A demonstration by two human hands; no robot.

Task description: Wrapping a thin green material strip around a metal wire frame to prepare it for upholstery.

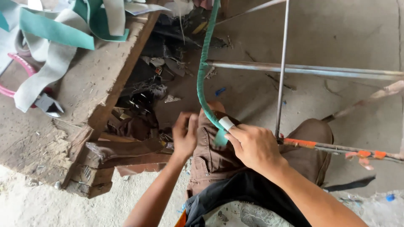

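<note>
Two hands worked low over the person's lap, and the trouble I could see coming lay with the green strip wound around a curved metal rod. My guess was that if the pinch at its lower end slackened, the wrap would loosen and spring back up the curve. The thin upright rod stood just beside the working hand, close enough to snag a knuckle or sleeve.

The right hand was curled nearly closed, thumb and fingers pinching the pale, unwrapped end of the strip where the curved rod met the knee of the brown trousers. The left hand was blurred; its fingers looked loosely bent, touching the trouser leg just beside the rod, though I could not tell whether it gripped anything.

More green and grey strips lay heaped on the rough wooden bench to the left, well apart from the hands. A horizontal metal bar crossed the concrete floor beyond, and a lower bar with orange tape ran off to the right.
</note>
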